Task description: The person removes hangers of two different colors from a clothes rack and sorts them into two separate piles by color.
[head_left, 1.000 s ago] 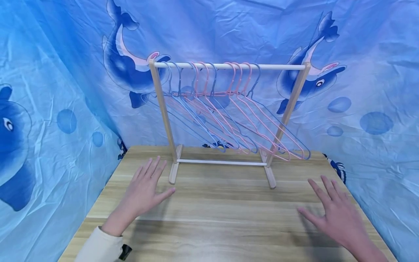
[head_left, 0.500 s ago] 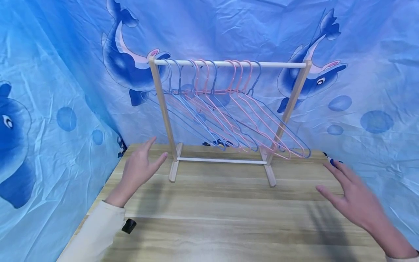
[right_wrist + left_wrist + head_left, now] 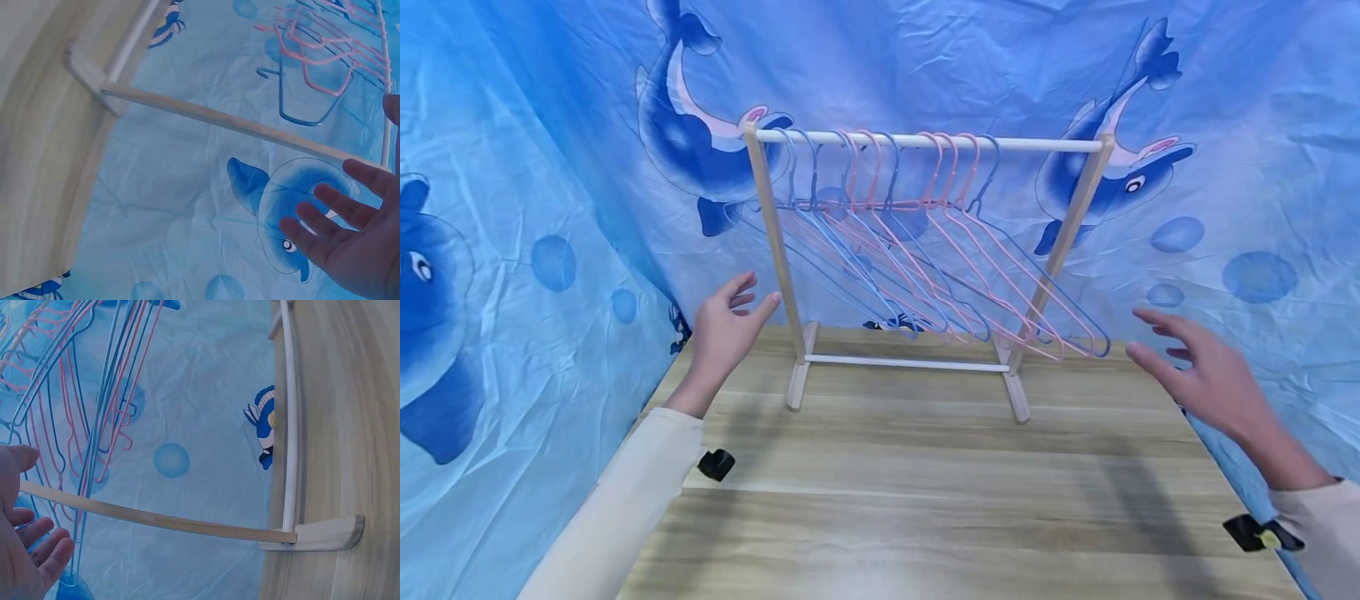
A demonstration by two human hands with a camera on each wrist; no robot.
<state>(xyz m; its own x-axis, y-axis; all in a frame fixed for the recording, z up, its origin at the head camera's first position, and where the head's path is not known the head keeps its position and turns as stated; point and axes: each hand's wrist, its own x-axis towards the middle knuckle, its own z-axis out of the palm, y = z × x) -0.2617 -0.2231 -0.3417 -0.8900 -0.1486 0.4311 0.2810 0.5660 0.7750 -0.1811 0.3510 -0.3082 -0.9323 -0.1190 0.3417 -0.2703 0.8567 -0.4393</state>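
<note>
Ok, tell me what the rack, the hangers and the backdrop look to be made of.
Rack: pale unfinished wood by its grain, with white rails that could be painted wood or plastic. Hangers: thin pink and blue rod, glossy, probably coated wire or plastic. Backdrop: thin printed cloth or plastic sheet; it creases and shows a slight sheen.

Left hand cut by left wrist frame edge; right hand likewise at right wrist frame's corner. Hangers overlap, count unclear.

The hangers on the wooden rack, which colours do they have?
The hangers are pink and blue, seen best in the head view.
</note>
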